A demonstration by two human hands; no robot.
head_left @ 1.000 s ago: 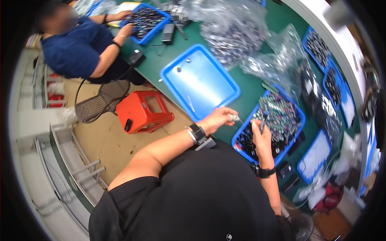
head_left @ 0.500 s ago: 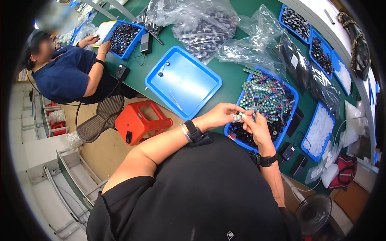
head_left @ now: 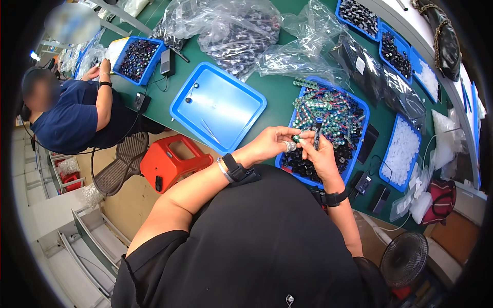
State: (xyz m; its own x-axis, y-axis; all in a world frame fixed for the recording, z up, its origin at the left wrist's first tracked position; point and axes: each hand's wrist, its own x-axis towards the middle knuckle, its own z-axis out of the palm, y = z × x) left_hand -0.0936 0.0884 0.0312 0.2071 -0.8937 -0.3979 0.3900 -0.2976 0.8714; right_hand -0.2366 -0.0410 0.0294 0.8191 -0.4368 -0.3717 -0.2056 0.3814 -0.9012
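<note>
My left hand (head_left: 268, 145) is closed in a pinch on a small round green piece (head_left: 296, 138), its fingertips meeting those of my right hand. A slim dark pen-like tool with a blue top (head_left: 318, 124) stands nearly upright in the closed fingers of my right hand (head_left: 322, 159). Both hands are over the near side of a blue bin (head_left: 365, 118). Inside it lie strips of shiny green round pieces (head_left: 328, 110) with red bits among them, and loose black pieces (head_left: 303, 167) near my wrists.
Left of my hands is a blue tray (head_left: 177, 110) holding tweezers (head_left: 210, 132) and two small dark pieces. Clear plastic bags (head_left: 231, 41) lie behind. A bin of white pieces (head_left: 401, 151) stands at right. A red stool (head_left: 174, 164) and a co-worker (head_left: 72, 110) are at left.
The view has shifted, so the table sits further left. My hands stay together around the green piece. The co-worker's hands have come together, away from their bin.
</note>
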